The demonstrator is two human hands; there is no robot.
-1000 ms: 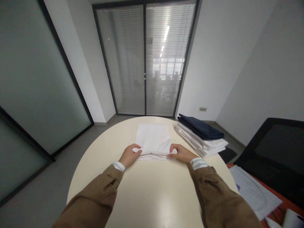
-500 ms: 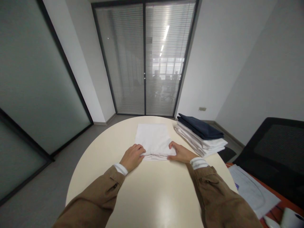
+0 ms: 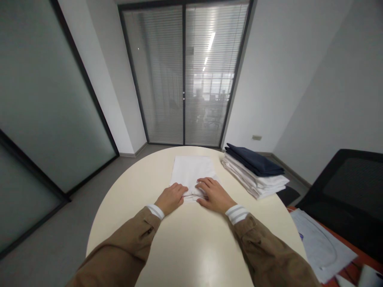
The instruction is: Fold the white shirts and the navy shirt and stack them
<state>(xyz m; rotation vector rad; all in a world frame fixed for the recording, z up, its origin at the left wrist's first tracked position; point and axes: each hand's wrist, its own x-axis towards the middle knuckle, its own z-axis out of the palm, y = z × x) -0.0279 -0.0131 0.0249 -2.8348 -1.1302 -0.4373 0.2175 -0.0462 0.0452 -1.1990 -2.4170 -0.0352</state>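
A folded white cloth (image 3: 191, 169) lies flat on the round table, its layered near edge facing me. At the near left corner, my left hand (image 3: 172, 198) is closed on the cloth, fingers over the top and thumb at the front edge. My right hand (image 3: 216, 195) rests on the near right part with its fingers spread over the fabric and its thumb low by the front edge. Both hands are close together, and the right one covers the cloth's near right corner.
At the table's (image 3: 128, 191) right edge stands a stack of folded white cloths (image 3: 254, 181) topped by a dark navy folded cloth (image 3: 254, 159). Beyond it are a black mesh chair (image 3: 350, 191) and a lower red-brown surface holding a pale flat sheet (image 3: 323, 243). Glass doors (image 3: 184, 79) are ahead.
My right hand has moved left from the cloth's right edge onto its near part, and its fingers have spread. My left hand has stayed at the left corner, shifting slightly inward.
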